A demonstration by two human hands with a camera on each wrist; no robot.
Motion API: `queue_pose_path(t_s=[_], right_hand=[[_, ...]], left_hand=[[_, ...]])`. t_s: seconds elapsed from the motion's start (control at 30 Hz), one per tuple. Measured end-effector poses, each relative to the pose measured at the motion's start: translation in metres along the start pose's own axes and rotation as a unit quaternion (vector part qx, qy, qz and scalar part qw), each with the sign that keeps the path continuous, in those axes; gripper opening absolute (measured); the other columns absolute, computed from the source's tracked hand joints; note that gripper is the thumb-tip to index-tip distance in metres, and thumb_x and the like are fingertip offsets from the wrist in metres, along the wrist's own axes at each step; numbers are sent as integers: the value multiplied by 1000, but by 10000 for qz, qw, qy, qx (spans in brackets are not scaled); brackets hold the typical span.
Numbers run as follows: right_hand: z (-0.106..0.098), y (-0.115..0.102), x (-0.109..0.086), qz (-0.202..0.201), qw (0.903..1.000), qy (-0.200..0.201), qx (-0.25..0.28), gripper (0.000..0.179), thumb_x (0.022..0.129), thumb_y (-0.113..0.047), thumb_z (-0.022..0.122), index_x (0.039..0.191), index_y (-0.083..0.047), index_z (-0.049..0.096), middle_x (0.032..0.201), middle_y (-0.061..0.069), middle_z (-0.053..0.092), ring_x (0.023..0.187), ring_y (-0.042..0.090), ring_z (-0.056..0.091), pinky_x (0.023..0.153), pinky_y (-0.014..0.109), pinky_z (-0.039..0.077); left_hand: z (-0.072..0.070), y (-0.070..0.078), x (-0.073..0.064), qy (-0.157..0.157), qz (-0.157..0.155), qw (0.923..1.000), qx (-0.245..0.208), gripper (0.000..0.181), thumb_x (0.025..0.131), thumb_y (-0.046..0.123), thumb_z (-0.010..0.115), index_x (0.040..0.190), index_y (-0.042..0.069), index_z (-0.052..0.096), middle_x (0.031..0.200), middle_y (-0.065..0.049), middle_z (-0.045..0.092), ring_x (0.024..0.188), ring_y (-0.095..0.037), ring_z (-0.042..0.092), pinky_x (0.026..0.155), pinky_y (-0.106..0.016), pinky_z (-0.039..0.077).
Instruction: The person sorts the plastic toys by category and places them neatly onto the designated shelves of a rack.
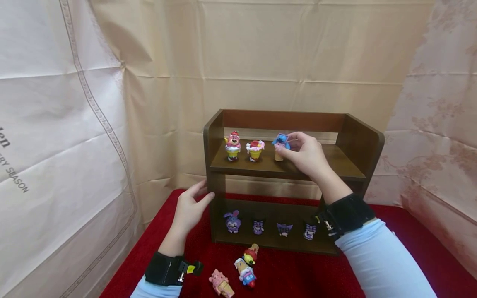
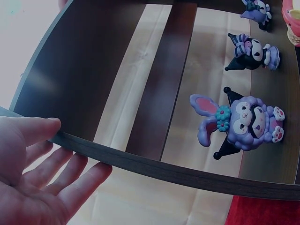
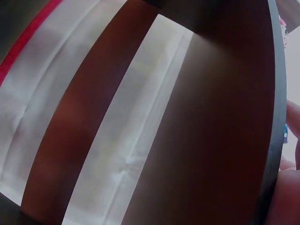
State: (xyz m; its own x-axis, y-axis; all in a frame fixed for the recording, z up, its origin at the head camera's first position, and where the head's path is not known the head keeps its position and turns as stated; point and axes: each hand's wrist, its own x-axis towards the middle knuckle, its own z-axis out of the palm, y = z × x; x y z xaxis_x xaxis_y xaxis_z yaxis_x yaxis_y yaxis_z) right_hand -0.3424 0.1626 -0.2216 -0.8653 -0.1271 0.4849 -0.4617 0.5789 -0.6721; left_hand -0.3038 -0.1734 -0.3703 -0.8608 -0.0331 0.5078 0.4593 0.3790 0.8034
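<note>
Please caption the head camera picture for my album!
Right hand holding a blue ice-cream-cone figurine at the upper shelf, left hand at the side panel.

head | blue figurine (image 1: 281, 139): partly hidden by right grip (image 1: 308, 155) | lettering (image 1: 4, 138): cut, left edge

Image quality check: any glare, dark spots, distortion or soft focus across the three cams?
Head: fairly even light, but the purple figurines sit in shade; left wrist: pale glare on the dark shelf board, bright cloth behind; right wrist: murky and hazy, brown crosspiece bowed, probably lens distortion, right hand soft and cropped at the edge.
</note>
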Motion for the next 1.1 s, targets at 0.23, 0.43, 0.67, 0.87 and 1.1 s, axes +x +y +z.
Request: queue_pose_path(t_s=[0.23, 0.43, 0.67, 0.87, 1.1], right_hand=[[0, -1, 0, 27, 9998, -169, -51, 54, 92, -40, 77, 127, -3, 59, 125, 21, 67, 120, 34, 62, 98, 51, 52], [1, 1, 1, 134, 9994, -327, -17, 59, 92, -41, 76, 132, -3, 56, 130, 21, 65, 124, 35, 60, 101, 52, 51], [-1, 6, 1, 59, 9985, -426, 330, 57, 91, -41, 77, 132, -6, 56, 129, 17, 64, 123, 32, 60, 101, 51, 50], [-2, 9, 1, -115, 9976, -407, 541, 55, 92, -37, 77, 132, -4, 58, 125, 14, 65, 118, 31, 62, 101, 49, 51], [0, 6, 0, -49, 9979, -411, 504, 58, 88, -41, 81, 128, -6, 58, 118, 12, 68, 111, 28, 63, 97, 46, 52]], left_hand=[[0, 1, 0, -4, 1, 10000, -11, 49, 97, 17, 71, 144, 8, 59, 140, -14, 61, 122, -31, 63, 92, -45, 56], [0, 2, -1, 19, -41, 10000, 84, 49, 97, 17, 71, 144, 8, 58, 140, -14, 61, 122, -31, 63, 91, -44, 57], [0, 2, -1, 6, -2, 10000, 49, 49, 97, 17, 72, 143, 8, 59, 140, -14, 61, 122, -31, 64, 91, -45, 56], [0, 2, 0, -2, 18, 10000, 73, 50, 97, 18, 72, 143, 8, 59, 140, -14, 61, 122, -30, 64, 91, -45, 56], [-1, 2, -1, -6, 10, 10000, 94, 49, 97, 18, 71, 144, 8, 59, 140, -13, 61, 122, -30, 63, 92, -44, 56]])
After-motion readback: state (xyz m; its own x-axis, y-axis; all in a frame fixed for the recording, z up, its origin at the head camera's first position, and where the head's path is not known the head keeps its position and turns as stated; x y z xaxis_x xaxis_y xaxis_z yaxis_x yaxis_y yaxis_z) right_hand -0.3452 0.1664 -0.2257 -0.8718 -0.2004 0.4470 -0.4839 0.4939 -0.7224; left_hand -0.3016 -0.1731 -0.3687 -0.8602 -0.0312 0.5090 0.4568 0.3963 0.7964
